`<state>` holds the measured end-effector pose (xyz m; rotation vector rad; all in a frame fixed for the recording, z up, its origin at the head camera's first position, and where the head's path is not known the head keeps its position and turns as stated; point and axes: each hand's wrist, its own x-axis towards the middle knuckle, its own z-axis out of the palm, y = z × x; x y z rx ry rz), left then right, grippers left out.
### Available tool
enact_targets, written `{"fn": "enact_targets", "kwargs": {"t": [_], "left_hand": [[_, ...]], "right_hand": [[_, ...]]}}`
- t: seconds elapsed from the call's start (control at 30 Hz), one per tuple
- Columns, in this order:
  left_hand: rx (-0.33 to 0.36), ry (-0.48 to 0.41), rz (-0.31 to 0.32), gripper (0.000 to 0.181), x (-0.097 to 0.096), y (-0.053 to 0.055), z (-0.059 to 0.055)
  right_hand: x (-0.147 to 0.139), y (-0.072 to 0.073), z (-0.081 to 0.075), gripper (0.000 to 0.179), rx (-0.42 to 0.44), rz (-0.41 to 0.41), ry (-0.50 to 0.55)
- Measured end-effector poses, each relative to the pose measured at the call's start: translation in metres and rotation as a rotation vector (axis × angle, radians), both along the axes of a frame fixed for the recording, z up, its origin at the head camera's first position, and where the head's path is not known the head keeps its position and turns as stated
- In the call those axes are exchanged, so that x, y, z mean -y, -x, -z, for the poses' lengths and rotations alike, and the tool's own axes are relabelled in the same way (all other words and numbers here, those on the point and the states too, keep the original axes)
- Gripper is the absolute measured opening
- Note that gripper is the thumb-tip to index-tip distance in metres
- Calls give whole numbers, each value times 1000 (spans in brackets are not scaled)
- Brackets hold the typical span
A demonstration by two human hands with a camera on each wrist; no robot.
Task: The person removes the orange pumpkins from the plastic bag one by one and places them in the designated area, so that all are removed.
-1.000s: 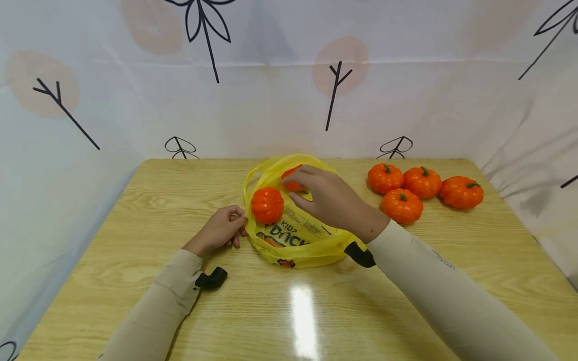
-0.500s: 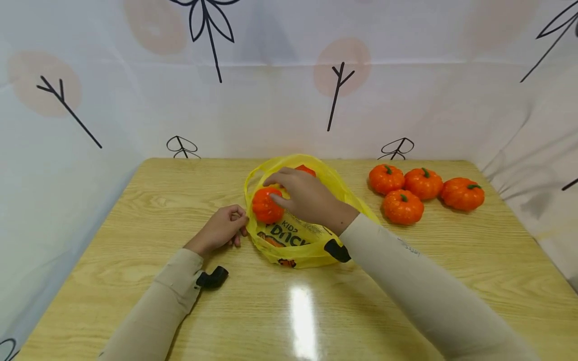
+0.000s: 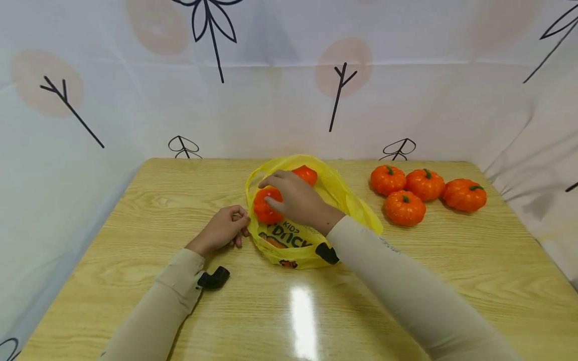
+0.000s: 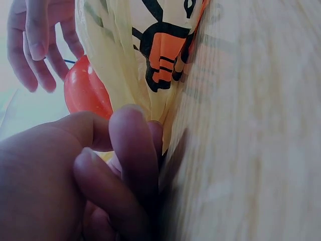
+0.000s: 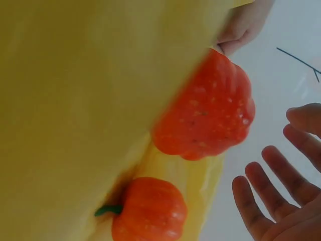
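A yellow plastic bag (image 3: 318, 258) with printed lettering lies on its side, with its mouth spread wide. Inside its left part rests an orange toy pumpkin (image 3: 265, 211); a second pumpkin (image 3: 307, 174) sits farther back in it. My left hand (image 3: 222, 228) pinches the bag's left rim, and the left wrist view shows its curled fingers (image 4: 133, 145) low at the plastic. Above the left pumpkin my right hand (image 3: 295, 198) hovers. In the right wrist view that hand (image 5: 286, 196) has loosely spread fingers, apart from both pumpkins.
Several orange toy pumpkins (image 3: 426, 184) with green stems stand grouped at the back right of the wooden table (image 3: 253, 311). Behind the table hangs a pale printed cloth (image 3: 271, 100). A black wrist mount (image 3: 214, 277) sticks out from the left sleeve.
My right hand has moved left and slightly toward me, from the back pumpkin to over the left one. The back pumpkin is now farther back and right. My left hand keeps its place.
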<state>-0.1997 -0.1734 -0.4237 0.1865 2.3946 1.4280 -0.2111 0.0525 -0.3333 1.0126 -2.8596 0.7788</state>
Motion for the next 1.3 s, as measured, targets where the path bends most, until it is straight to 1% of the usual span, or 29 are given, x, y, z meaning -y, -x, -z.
{"fn": "enact_targets", "kwargs": {"t": [0.13,0.23,0.37,0.53,0.67,0.8,0.93,1.2,1.3], "left_hand": [[-2,-1,-3,19,-1,0,0],[-3,0,-5,18,-2,0,0],[-2,3,1,19,-1,0,2],[-1,-1,-2,20,-1,1,0],[-1,-6,2,20,-1,1,2],[-6,-3,2,20,0,1,2],[-2,-2,-1,19,0,1,1],[-10,0,4,20,0,0,-1],[-9,0,8,20,1,0,-1]], "right_hand": [[1,0,6,36,12,12,-11],[1,0,10,42,25,11,-47],[1,0,14,50,30,-18,-98],[1,0,19,53,0,-49,-138],[-1,1,23,53,-5,-21,-160],[-3,1,25,55,-10,18,-153],[-7,0,26,58,-13,39,-140],[-15,-2,27,62,65,99,-114],[-19,-2,28,64,79,104,-108]]}}
